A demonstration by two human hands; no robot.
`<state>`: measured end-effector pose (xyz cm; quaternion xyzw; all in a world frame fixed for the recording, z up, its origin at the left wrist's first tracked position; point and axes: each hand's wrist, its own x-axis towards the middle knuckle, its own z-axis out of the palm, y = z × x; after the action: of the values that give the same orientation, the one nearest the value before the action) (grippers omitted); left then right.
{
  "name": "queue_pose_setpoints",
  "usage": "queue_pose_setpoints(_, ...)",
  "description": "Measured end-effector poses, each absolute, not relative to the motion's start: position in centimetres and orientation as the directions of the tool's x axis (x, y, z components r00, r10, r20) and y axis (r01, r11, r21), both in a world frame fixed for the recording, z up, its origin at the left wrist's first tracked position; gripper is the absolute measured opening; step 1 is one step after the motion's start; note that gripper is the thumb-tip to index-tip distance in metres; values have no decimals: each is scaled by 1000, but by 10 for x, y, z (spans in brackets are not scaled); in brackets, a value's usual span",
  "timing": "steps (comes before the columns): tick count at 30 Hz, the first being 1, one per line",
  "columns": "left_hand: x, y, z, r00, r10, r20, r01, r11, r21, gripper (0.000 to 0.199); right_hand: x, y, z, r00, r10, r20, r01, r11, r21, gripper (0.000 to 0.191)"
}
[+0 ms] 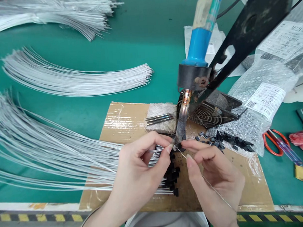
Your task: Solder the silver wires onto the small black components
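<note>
Pinching the end of a grey cable (152,151) between thumb and index finger, the left hand (141,172) is at the lower end of the soldering iron (201,44). Just beside it, the right hand (217,177) grasps a thin wire (181,153), whose end reaches the iron's tip; the exact contact is too small to tell. Below the fingertips lie black connectors (173,175) on the ends of the lower cable bundle (75,147), which passes behind the left hand. Under both hands is a cardboard sheet (124,121), bearing a whitish pad (161,109) with thin rods (159,119) on it. Near the iron sit a black fan (206,112) and loose black pieces (233,141). To the right are bubble-wrap bags (253,85) and orange-handled scissors (265,143); to the left, further cable bundles (77,80) rest on the green table (161,59).
</note>
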<state>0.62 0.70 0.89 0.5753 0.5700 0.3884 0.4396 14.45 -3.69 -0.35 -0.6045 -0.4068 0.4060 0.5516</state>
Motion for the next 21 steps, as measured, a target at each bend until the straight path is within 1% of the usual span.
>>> queue_pose_setpoints(11, 6, 7, 7, 53, 999, -8, 326, -10, 945, 15, 146, -37, -6, 330, 944, 16, 90, -14, -996, 20)
queue_pose_setpoints(17, 7, 9, 8, 57, 998, 22, 320, -39, 947, 16, 152, -37, -11, 255, 961, 102, 138, 68, -988, 19)
queue_pose_setpoints(21, 7, 8, 8, 54, 998, 17, 319, -33, 947, 15, 149, -38, -11, 272, 959, 82, 108, 54, -993, 19)
